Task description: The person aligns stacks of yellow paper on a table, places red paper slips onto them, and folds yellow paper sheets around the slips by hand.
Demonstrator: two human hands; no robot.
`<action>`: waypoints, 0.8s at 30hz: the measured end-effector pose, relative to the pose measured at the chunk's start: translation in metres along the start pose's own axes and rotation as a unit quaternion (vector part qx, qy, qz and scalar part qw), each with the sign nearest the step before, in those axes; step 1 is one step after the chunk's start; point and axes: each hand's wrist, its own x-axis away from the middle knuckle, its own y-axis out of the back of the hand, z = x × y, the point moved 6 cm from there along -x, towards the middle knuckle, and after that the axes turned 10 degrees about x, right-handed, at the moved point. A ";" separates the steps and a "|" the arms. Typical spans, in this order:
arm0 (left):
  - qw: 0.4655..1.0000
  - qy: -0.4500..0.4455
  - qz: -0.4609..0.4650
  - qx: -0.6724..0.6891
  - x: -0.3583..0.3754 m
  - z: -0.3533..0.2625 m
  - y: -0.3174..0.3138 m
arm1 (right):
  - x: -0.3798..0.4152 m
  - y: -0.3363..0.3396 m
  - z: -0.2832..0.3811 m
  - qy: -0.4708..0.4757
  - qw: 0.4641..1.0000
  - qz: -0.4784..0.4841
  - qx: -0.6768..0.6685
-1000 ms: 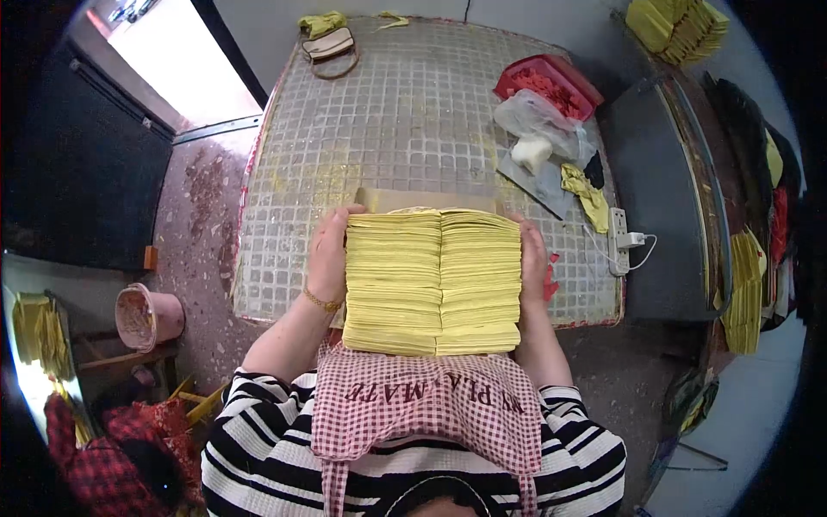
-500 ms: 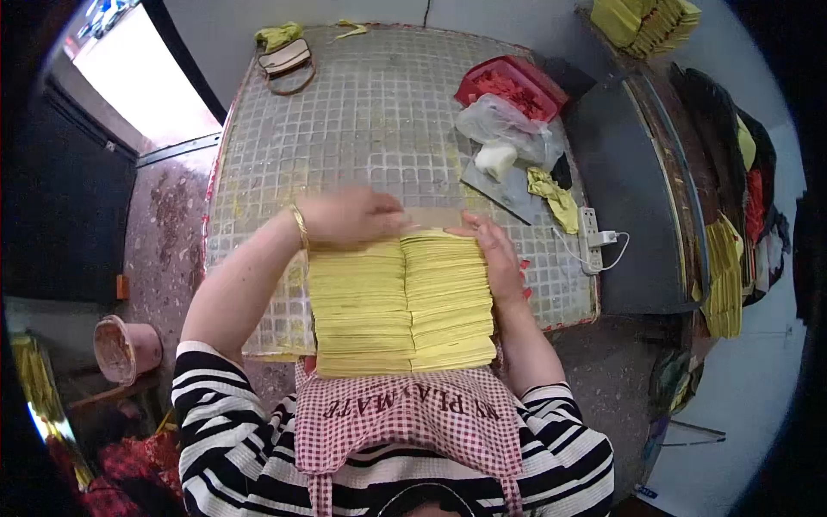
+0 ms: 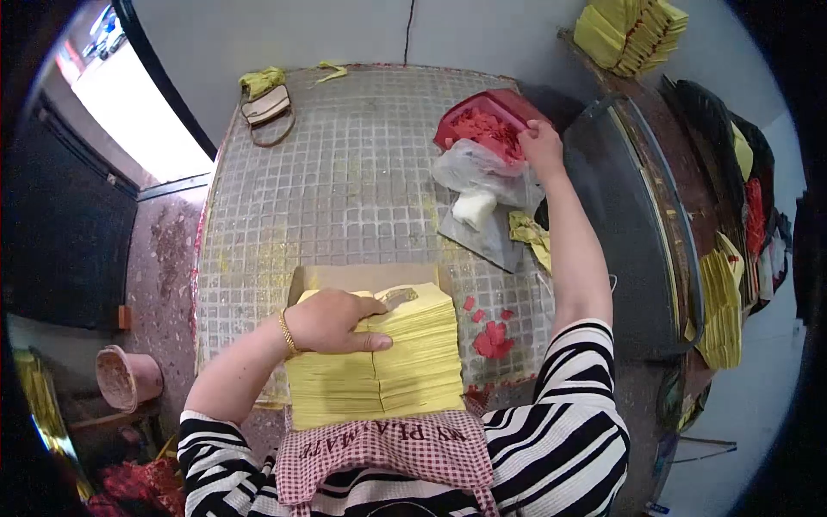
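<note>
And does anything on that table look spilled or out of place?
Yes, possibly: small, flat red scraps lie loose on the grey, grid-patterned table, right of the thick stack of yellow sheets. They look stray because similar red pieces sit in the red plastic tray farther back.

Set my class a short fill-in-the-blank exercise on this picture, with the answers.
1. The left hand rests on a stack of ____ sheets.
2. The right hand is at the edge of the ____ tub.
3. The bracelet circles the ____ wrist.
4. The striped sleeves are black and ____.

Missing words: yellow; red; left; white.
</note>
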 end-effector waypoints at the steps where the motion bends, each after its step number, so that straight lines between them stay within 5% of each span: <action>1: 1.000 -0.001 -0.001 0.004 0.000 0.002 -0.001 | -0.015 -0.009 -0.007 -0.008 0.999 0.015 0.043; 9: 0.999 0.010 -0.006 0.030 -0.003 0.012 -0.008 | -0.041 -0.114 -0.040 -0.004 0.960 0.142 0.242; 15: 0.998 0.000 -0.021 0.052 -0.003 0.015 -0.012 | -0.039 -0.122 -0.027 0.003 0.943 0.174 0.283; 20: 0.998 -0.001 -0.034 0.046 -0.003 0.011 -0.009 | -0.040 -0.126 -0.035 0.024 0.961 0.172 0.217; 24: 0.999 0.012 -0.033 0.041 -0.004 0.015 -0.010 | -0.044 -0.089 -0.026 -0.003 0.991 0.043 0.123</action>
